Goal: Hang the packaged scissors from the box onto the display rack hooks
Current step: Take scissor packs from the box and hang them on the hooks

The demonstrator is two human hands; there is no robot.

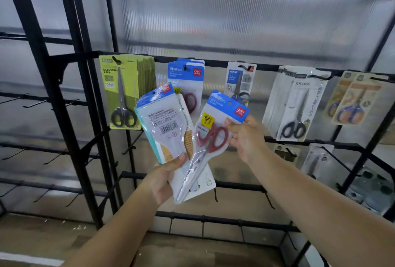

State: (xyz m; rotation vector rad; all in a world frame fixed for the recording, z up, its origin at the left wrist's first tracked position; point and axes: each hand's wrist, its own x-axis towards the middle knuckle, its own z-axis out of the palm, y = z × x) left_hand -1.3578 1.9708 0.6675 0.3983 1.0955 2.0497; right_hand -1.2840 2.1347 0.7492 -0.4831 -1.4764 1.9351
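My left hand (164,178) has its grip closed round the lower ends of a fanned bunch of packs (164,125), thumb pressed across the front, the nearest one turned barcode side toward me. My right hand (245,136) pinches the red-handled scissors pack (213,136) at its blue header, thumb on the front and fingers curled behind; its blade end lies against the bunch by my left thumb. I judge I am drawing this one pack off to hang it. The next move calls for lifting it clear, squaring the header hole (229,103) to a hook and sliding it on. Just behind hangs the matching blue-header stack (188,74) on its hook (185,67), the likely target. Beyond, the rack rail (213,65) carries green packs (126,87) on the left and white packs (299,100) on the right.
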